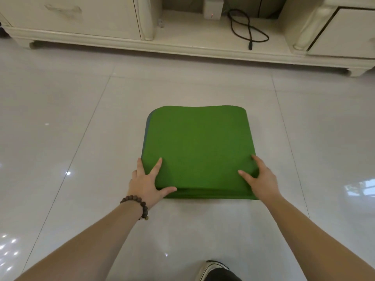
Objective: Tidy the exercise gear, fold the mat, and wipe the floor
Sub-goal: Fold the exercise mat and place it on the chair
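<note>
- Green mat (199,147) folded into a thick square stack, flat on the tiled floor (60,118) in front of a cream cabinet (81,21).
- Left hand (147,180) at the stack's near left corner: fingers spread over the top and left side, thumb along the near edge, apparently pressing rather than gripping.
- Right hand (258,177) at the near right corner, fingers over the top and side; whether clamped on the layers, cannot tell.
- Grey underside peeking out along the left edge, so layers not quite flush.
- Risk: springy layers opening once pressure lifts.
- Risk: stack sliding on the glossy tile under a forward push, skewing the fold.
- Risk: lifting by the near edge alone, letting lower layers sag and unfold.
- Loose black cable (246,27) on the cabinet shelf beyond, a possible snag when stowing.
- Floor wiping apparently not yet begun.
</note>
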The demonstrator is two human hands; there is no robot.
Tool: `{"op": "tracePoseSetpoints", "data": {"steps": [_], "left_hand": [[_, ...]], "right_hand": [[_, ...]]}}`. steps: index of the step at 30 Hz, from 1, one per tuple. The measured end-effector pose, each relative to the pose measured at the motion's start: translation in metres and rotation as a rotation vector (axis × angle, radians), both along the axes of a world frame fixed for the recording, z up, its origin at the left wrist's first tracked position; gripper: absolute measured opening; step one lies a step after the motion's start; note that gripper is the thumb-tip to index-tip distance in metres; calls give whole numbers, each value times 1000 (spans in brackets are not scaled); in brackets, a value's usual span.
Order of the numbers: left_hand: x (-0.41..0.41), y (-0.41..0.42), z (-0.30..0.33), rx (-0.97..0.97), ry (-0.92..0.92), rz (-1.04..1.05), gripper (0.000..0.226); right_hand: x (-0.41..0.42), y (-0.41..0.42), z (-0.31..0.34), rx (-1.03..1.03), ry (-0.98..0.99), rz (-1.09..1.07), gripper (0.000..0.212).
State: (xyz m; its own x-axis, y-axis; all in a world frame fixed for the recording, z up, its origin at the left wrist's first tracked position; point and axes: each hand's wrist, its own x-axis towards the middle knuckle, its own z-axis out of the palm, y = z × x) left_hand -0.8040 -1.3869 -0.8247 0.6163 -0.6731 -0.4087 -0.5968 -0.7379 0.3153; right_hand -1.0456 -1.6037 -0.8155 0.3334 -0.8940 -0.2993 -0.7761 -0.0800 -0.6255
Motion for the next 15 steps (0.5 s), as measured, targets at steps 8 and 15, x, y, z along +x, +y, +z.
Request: {"op": "tracePoseSetpoints", "data": {"steps": [8, 15], "left_hand": [[-21, 21, -8, -44, -100, -15, 106], [-6, -16, -3, -31, -460, 111, 82]], "right_hand": [[-11, 22, -18, -73, 198, 106, 70], [25, 29, -3, -444, 390, 367, 63]]}}
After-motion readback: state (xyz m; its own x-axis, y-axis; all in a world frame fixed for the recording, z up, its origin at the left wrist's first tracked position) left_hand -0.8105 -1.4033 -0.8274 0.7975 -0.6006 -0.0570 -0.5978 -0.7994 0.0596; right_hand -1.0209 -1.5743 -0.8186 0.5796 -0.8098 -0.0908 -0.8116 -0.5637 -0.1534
